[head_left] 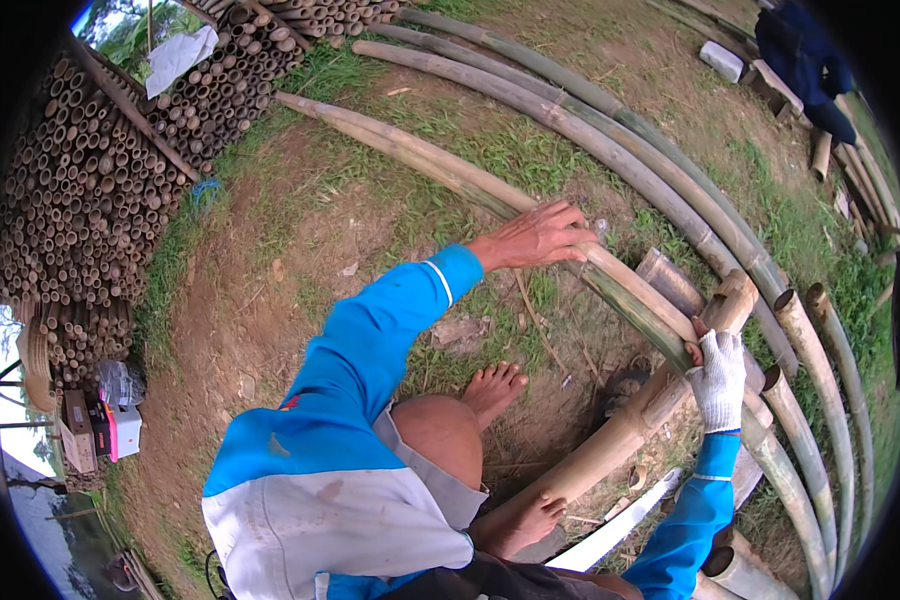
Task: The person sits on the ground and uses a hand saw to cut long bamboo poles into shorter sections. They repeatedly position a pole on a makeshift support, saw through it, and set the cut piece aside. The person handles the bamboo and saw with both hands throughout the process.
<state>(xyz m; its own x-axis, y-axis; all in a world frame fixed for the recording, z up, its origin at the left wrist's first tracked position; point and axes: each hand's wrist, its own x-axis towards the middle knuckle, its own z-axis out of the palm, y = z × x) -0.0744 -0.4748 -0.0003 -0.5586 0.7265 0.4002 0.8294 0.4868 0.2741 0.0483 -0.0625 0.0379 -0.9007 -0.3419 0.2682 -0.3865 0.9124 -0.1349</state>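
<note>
My bare left hand (542,236) lies over a long bamboo pole (420,160), its fingers curled round the far side. The pole slants from the upper left down to the right, pale along one side and green along the other. Farther along it, my right hand (720,380), in a white knit glove, is closed round the same pole. Beneath the pole's right part lies a thicker bamboo log (600,450), and one of my bare feet (535,522) is against it. A long bright blade (615,525), like a machete's, lies near my right forearm.
Several long bamboo poles (630,145) curve across the ground beyond my hands. A large stack of cut bamboo (90,170) fills the left, with boxes (82,432) below it. At the upper right is a person in dark clothing (805,60).
</note>
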